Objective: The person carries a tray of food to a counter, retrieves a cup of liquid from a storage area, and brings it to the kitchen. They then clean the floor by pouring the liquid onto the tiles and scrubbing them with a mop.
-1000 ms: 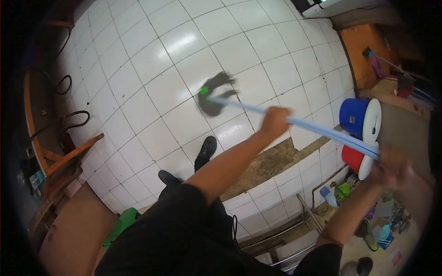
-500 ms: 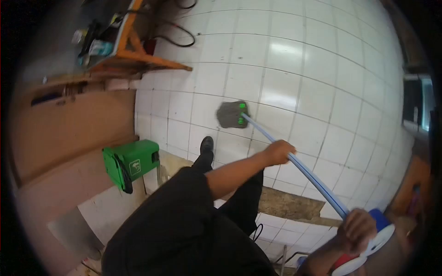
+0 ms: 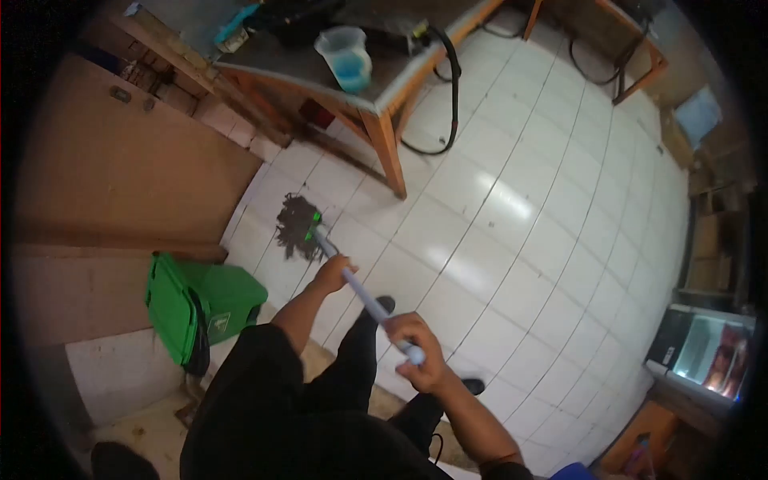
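Observation:
Both of my hands grip the pale blue handle of a mop (image 3: 372, 302). My left hand (image 3: 333, 274) is wrapped round the lower part of the handle, a little above the head. Close to the handle's top end, my right hand (image 3: 416, 346) holds it with fingers curled round. The dark grey mop head (image 3: 298, 226), with bright green fittings, lies spread on the white floor tiles (image 3: 448, 240) near the table leg. Its strands are splayed out to the left.
A green wheeled bin (image 3: 228, 292) stands left of my legs. Ahead is a wooden-framed table (image 3: 384, 152) with a plastic jug (image 3: 349, 64) of blue liquid on it. A black hose (image 3: 456, 88) hangs from its edge. A lit glass-fronted cabinet (image 3: 708, 352) stands at the right.
The mop head has moved left and forward, and its strands have spread. My right hand has come in closer to my left hand. The view has shifted toward the table.

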### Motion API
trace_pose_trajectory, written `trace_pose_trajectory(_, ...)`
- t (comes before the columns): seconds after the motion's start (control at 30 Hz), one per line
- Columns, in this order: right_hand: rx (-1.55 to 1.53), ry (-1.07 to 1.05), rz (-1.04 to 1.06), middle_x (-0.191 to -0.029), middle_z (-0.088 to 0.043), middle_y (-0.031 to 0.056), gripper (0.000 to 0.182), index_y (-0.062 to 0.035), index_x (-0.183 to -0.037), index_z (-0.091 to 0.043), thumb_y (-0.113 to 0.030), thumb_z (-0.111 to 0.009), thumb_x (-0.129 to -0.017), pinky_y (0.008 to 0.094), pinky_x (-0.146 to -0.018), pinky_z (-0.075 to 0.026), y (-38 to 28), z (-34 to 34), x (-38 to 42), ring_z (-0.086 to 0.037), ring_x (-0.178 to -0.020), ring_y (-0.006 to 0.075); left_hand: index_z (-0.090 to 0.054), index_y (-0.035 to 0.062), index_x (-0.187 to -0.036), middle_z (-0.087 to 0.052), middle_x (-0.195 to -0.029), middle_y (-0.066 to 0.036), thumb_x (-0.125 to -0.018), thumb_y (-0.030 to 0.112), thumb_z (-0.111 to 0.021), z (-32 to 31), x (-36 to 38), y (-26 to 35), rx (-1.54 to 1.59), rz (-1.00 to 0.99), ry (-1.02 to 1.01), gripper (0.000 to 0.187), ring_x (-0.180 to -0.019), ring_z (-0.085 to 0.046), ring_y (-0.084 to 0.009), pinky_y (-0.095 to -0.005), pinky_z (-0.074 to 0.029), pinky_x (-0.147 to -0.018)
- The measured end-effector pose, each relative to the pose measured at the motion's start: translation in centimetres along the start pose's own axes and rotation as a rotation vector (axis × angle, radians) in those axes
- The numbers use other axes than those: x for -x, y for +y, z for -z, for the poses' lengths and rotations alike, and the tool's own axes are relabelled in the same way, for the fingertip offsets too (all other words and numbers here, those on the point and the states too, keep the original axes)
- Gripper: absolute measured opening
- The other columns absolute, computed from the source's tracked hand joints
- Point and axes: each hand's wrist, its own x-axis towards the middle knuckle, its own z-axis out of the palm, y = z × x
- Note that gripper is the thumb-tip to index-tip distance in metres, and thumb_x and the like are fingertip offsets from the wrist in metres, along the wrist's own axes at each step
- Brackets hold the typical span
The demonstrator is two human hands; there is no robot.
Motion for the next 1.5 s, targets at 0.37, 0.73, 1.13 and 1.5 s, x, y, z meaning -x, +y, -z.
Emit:
trace_pose_trajectory(0.37, 0.651, 0.500, -0.095, -0.105, -0.053, 0.0201, 0.043, -0.0001, -0.112, -0.050, -0.023, -0.063, -0.079, 0.0358, -0.075, -0.048, 12.1, 5.0, -40.7, -0.059, -0.087, 0.0287, -0.046, 0.0033, -0.073, -0.055, -0.070, -0.005, -0.091, 0.018, -0.053, 25.4, 4.8, -7.7, 0.819, 0.451, 1.054, 0.024, -0.074, -0.055, -0.0127, -0.0287, -0.044, -0.072)
trace_pose_trajectory(0.73, 0.334, 0.440, -0.332, -0.069, -0.060, 0.0162, 0.038, 0.0020, -0.082, -0.052, -0.029, -0.032, -0.093, 0.0381, -0.060, -0.048, 8.7, 3.5, -36.8, -0.061, -0.065, 0.0289, -0.043, 0.0041, -0.062, -0.042, -0.059, 0.000, -0.090, 0.017, -0.052, 26.4, 8.0, -2.6, 0.794, 0.394, 0.937, 0.032, -0.058, -0.039, -0.0102, -0.0264, -0.033, -0.053)
trace_pose_trajectory(1.13, 0.361, 0.919, -0.253, -0.066, -0.051, 0.0086, 0.025, -0.0026, -0.080, -0.046, -0.025, -0.042, -0.092, 0.0320, -0.056, -0.043, -14.5, 2.7, 12.5, -0.052, -0.056, 0.0170, -0.054, -0.0022, -0.087, -0.047, -0.068, -0.001, -0.084, 0.015, -0.056, 12.8, -1.1, 14.7, 0.206, -0.370, -0.216, 0.018, -0.060, -0.041, -0.0122, -0.0313, -0.037, -0.050)
trace_pose_trajectory(1.5, 0.689, 2.053, -0.638, -0.059, -0.051, 0.0059, 0.029, -0.0006, -0.081, -0.058, -0.028, -0.053, -0.090, 0.0300, -0.048, -0.042, -28.0, -11.1, 62.4, -0.052, -0.051, 0.0125, -0.041, 0.0055, -0.060, -0.040, -0.047, -0.002, -0.080, 0.009, -0.057, -11.9, 5.5, 48.3, 0.461, -0.161, -0.651, 0.026, -0.037, -0.038, -0.0136, -0.0290, -0.032, -0.036)
